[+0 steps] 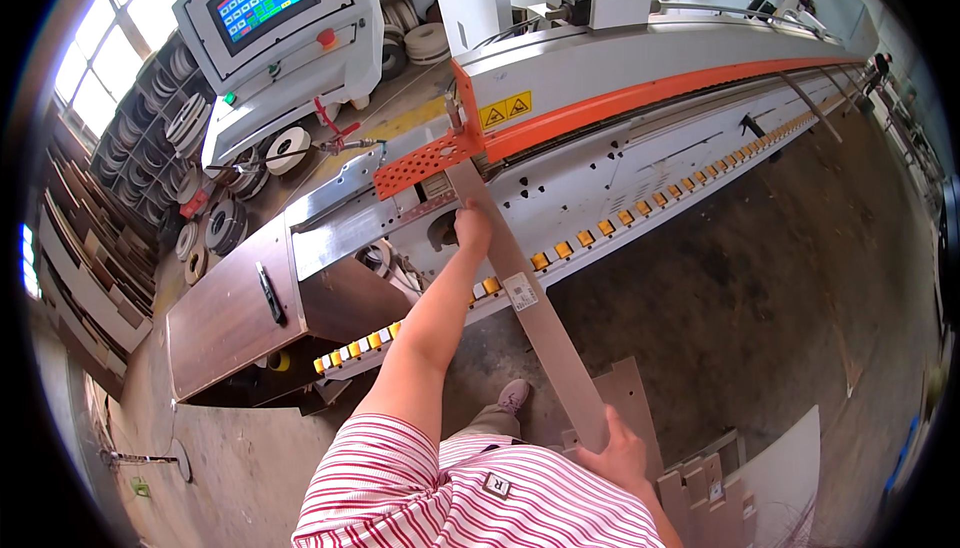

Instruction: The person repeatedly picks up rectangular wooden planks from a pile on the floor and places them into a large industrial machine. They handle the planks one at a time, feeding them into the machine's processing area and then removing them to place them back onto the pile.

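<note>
A long, narrow grey-brown board (548, 340) with a white label (520, 292) slants from my body up to the edge-banding machine (640, 73). Its far end lies at the machine's infeed, beside the perforated orange guard (428, 165). My left hand (473, 228) is closed on the board's left edge near that end, its fingers partly hidden. At the near end, my right hand (617, 451) grips the board, thumb on top and the other fingers out of sight underneath.
Yellow rollers (585, 238) line the machine's front rail. At left stand a control panel (262, 3) and a brown cabinet (235, 333) with a black utility knife (270, 293) on top. Banding rolls (190, 123) fill racks behind. More boards (700, 483) stand at my lower right.
</note>
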Demonstrator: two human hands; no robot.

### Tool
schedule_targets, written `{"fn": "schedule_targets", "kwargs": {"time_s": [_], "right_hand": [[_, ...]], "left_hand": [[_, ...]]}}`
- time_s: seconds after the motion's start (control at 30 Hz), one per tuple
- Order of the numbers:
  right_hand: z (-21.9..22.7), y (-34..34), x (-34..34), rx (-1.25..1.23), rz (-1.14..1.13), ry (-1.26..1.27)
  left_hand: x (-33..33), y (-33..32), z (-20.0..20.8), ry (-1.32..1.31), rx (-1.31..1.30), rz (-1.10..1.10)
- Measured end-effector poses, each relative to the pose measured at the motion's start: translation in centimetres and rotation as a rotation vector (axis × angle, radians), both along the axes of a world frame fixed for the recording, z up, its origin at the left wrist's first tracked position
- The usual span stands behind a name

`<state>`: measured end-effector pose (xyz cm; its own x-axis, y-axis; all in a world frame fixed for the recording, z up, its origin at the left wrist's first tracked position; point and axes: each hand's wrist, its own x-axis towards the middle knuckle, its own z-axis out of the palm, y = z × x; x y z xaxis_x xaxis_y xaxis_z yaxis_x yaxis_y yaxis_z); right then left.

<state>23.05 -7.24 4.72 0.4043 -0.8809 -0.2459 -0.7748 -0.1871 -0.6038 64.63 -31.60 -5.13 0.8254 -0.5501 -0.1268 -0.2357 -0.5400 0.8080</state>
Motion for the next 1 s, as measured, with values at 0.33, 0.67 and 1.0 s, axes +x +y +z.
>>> {"fn": "schedule_targets", "kwargs": {"time_s": [0.33,0.67,1.0], "right_hand": [[-0.8,-4.3,-3.0,-0.162,-0.025,-0.018],[-3.6,0.5,-4.0,-0.684,-0.090,-0.082],[-18.9,21.7,-29.5,0.164,-0.779,0.905]], "left_hand": [[-2.1,-6.6,-4.1,-0.260,-0.045,-0.148],[4.0,-6.7,-6.9,-0.990,-0.217,-0.846],[-14.8,19.5,-1.1,0.205,-0.312,-1.023]]}}
